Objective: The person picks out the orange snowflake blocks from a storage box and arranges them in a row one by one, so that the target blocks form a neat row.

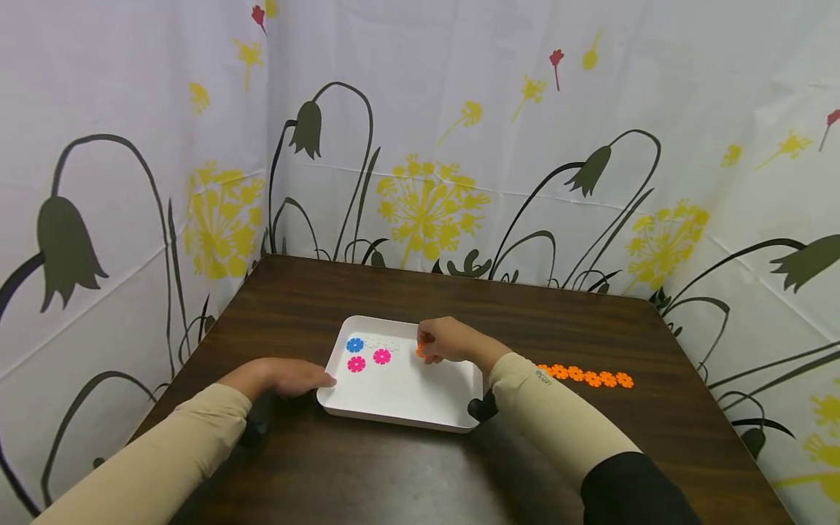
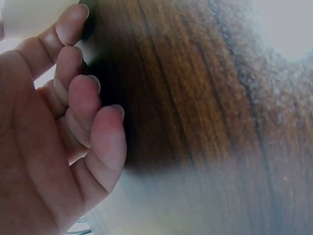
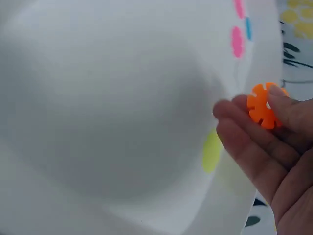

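My right hand pinches an orange flower-shaped disc between thumb and fingers, over the far right part of the white tray. At the tray's left edge, my left hand holds the rim, its thumb over the edge and its other fingers curled outside, by the table. Inside the tray lie a blue disc, two pink discs and some pale white discs. A yellow-green disc shows in the right wrist view near the right hand; the head view hides it.
Several orange discs form a row on the dark wooden table right of the tray, partly behind the right forearm. A white curtain with printed flowers hangs around the table's far and side edges.
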A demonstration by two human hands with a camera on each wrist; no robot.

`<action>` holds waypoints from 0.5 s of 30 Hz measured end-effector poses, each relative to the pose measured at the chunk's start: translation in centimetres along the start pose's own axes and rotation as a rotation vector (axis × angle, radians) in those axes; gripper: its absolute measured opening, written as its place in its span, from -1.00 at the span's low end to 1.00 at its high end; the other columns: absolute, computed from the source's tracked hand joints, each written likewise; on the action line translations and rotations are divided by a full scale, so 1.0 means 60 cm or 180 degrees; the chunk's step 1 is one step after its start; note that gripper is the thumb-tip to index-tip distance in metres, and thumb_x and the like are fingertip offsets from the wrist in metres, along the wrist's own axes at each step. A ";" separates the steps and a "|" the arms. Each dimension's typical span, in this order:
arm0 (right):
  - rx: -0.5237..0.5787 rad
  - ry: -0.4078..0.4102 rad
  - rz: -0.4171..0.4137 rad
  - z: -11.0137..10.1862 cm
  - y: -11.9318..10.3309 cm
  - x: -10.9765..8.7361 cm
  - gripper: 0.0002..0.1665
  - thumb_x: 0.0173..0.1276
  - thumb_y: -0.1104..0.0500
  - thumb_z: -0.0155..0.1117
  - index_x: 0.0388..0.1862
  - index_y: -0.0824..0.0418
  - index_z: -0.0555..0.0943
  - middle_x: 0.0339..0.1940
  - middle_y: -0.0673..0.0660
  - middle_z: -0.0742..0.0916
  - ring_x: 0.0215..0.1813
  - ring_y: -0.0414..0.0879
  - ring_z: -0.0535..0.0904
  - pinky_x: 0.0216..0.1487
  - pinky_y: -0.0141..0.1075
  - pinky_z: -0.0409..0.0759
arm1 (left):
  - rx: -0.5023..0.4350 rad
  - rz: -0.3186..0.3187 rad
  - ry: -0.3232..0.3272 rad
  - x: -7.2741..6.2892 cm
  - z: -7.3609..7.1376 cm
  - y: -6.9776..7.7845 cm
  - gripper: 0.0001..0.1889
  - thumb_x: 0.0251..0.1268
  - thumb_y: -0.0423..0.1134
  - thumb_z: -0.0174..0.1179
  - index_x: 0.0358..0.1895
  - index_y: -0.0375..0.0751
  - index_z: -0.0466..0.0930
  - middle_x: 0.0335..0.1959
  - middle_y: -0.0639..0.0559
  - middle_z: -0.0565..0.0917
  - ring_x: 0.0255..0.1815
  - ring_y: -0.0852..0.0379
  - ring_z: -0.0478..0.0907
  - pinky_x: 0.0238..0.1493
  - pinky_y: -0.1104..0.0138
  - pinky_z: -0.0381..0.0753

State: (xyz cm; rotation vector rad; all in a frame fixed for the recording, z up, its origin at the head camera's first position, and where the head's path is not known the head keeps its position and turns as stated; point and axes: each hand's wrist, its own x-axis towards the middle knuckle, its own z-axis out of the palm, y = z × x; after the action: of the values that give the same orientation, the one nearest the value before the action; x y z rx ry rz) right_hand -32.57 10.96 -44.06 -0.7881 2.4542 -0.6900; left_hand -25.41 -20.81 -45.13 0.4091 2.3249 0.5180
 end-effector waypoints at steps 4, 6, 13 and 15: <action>0.1467 -0.0029 0.0231 -0.028 0.024 -0.022 -0.73 0.38 0.32 0.24 0.02 0.39 0.52 -0.25 0.24 0.75 -0.21 0.14 0.76 -0.15 -0.09 0.72 | 0.0013 -0.0015 0.0002 0.000 -0.001 0.001 -0.33 0.48 0.12 -0.06 0.35 -0.43 0.34 0.32 -0.38 0.42 0.39 -0.39 0.28 0.39 -0.21 0.20; 0.1851 -0.0007 0.0276 -0.042 0.038 -0.039 -0.66 0.40 0.31 0.22 0.10 0.42 0.50 -0.19 0.30 0.74 -0.18 0.17 0.76 -0.12 -0.04 0.71 | 0.0016 -0.0021 0.0002 0.000 -0.001 0.002 -0.33 0.48 0.12 -0.06 0.35 -0.43 0.35 0.31 -0.37 0.43 0.38 -0.38 0.29 0.39 -0.21 0.21; 0.2332 0.0280 0.0326 -0.084 0.114 -0.112 -0.67 0.44 0.27 0.18 0.11 0.40 0.50 -0.05 0.45 0.68 -0.12 0.15 0.75 0.03 0.09 0.63 | 0.0009 -0.0072 0.0012 -0.001 -0.002 0.003 -0.32 0.46 0.14 -0.05 0.34 -0.41 0.36 0.28 -0.35 0.46 0.32 -0.37 0.35 0.34 -0.21 0.29; 0.2338 0.0390 0.0356 -0.093 0.146 -0.133 -0.67 0.45 0.26 0.18 0.11 0.41 0.49 -0.05 0.45 0.68 -0.12 0.14 0.75 0.03 0.10 0.62 | 0.0005 -0.0086 0.0022 0.000 -0.001 0.002 -0.31 0.46 0.16 -0.04 0.35 -0.40 0.35 0.30 -0.36 0.45 0.34 -0.38 0.33 0.34 -0.22 0.27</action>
State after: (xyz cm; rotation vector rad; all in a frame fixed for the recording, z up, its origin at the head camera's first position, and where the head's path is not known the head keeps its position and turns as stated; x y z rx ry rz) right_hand -33.39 23.94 -42.74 -0.3190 2.0661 -1.4976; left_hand -25.43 -20.75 -45.02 0.3765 2.3344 0.5053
